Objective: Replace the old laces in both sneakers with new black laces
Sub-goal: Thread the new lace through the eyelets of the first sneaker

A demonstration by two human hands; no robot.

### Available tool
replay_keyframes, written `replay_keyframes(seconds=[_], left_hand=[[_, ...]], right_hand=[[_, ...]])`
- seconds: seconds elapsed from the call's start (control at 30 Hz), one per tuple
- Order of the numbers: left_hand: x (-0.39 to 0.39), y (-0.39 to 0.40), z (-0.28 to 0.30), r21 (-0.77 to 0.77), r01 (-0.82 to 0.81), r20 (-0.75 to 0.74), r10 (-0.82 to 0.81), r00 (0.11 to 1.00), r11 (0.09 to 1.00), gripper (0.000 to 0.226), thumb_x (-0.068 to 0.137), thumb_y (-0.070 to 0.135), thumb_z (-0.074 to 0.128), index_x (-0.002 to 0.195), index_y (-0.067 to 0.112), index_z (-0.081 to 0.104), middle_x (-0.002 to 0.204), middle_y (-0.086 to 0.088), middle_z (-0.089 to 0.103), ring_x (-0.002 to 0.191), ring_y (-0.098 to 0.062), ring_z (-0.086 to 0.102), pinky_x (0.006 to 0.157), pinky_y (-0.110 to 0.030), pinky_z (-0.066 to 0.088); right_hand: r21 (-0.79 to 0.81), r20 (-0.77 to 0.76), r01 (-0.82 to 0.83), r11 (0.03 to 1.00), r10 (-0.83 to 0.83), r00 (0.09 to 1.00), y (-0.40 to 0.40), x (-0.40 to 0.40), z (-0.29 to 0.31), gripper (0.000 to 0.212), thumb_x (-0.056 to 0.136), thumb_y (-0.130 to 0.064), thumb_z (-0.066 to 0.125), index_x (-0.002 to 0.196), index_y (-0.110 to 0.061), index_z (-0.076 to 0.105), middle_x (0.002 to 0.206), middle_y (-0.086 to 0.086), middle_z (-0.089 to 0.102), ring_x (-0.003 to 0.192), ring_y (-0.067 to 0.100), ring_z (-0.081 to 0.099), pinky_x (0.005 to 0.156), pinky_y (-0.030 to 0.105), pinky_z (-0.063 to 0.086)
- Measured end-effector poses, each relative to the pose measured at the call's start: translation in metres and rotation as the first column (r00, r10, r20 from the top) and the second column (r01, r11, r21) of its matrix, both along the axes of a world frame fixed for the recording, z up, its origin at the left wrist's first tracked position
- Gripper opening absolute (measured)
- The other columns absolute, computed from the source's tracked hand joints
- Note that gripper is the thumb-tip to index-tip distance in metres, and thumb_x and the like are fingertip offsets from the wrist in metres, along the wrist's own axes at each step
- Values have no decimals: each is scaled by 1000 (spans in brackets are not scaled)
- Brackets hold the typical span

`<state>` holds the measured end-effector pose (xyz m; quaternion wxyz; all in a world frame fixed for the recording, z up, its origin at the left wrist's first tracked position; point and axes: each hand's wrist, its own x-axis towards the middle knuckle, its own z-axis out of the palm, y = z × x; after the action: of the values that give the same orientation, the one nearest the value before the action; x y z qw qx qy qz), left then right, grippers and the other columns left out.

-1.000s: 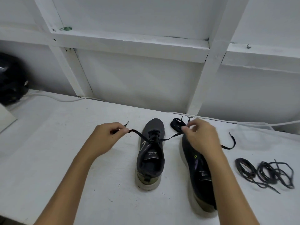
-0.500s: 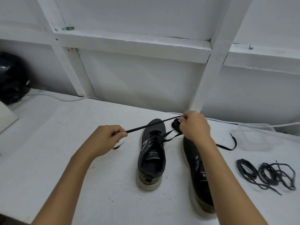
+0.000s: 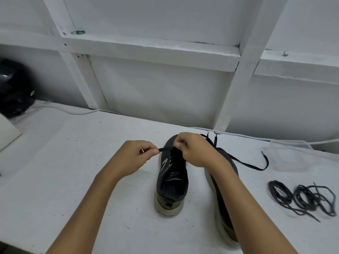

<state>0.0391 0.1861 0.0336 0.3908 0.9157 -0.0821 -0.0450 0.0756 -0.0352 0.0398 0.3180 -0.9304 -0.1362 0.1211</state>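
Near the centre of the frame, the left hand (image 3: pixel 132 158) pinched a flat black lace (image 3: pixel 166 149) between thumb and forefinger, the fingers curled. The lace ran taut and nearly level to the right hand (image 3: pixel 194 150), whose curled fingers gripped it over the eyelet area of a dark grey mesh sneaker with a pale sole (image 3: pixel 172 182). That sneaker stood upright on the white painted table (image 3: pixel 64 180), heel toward the camera, toe pointing to the wall.

Just right of it lay the second dark sneaker (image 3: pixel 226 198), largely hidden by the right forearm. From behind the right hand, another stretch of flat black lace (image 3: pixel 247 164) trailed rightward over the table and curled up at its end. In the lower right of the frame two bundles of thin dark cord laces (image 3: pixel 302 198) lay loosely coiled side by side, well apart from the sneakers.

A white cable (image 3: pixel 256 138) ran along the back edge of the table below the white panelled wall (image 3: pixel 165 88). At the far left edge sat a dark rounded object (image 3: pixel 12 88), too blurred to identify.
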Motion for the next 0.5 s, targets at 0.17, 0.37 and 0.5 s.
replay_keyframes(seconds=[0.17,0.37,0.5], left_hand=[[1,-2,0,-3,0,-10,-1,1000,1000,14,95,35,64,84,34,73,75,16,68,70,-9,64,63,-17,45],[4,-6,2,-17,21,6,-21,1000,1000,13,95,35,64,86,34,73,76,15,68,71,-11,64,71,-27,51],[5,-8,3,-23,28,0,-28,1000,999,12,95,35,65,87,34,74,78,15,69,73,-10,64,71,-27,51]], right_hand=[[59,-54,5,998,-2,999,-3,1,6,15,103,-20,48,98,-22,62,88,-9,61,77,12,55,63,25,43],[166,-86,-37,985,52,995,3,-2,-1,12,103,-28,56,111,-30,64,97,-16,65,77,-1,56,70,18,44],[134,-74,-69,989,80,994,5,0,-5,10,101,-30,59,96,-34,67,91,-14,66,75,1,57,69,21,43]])
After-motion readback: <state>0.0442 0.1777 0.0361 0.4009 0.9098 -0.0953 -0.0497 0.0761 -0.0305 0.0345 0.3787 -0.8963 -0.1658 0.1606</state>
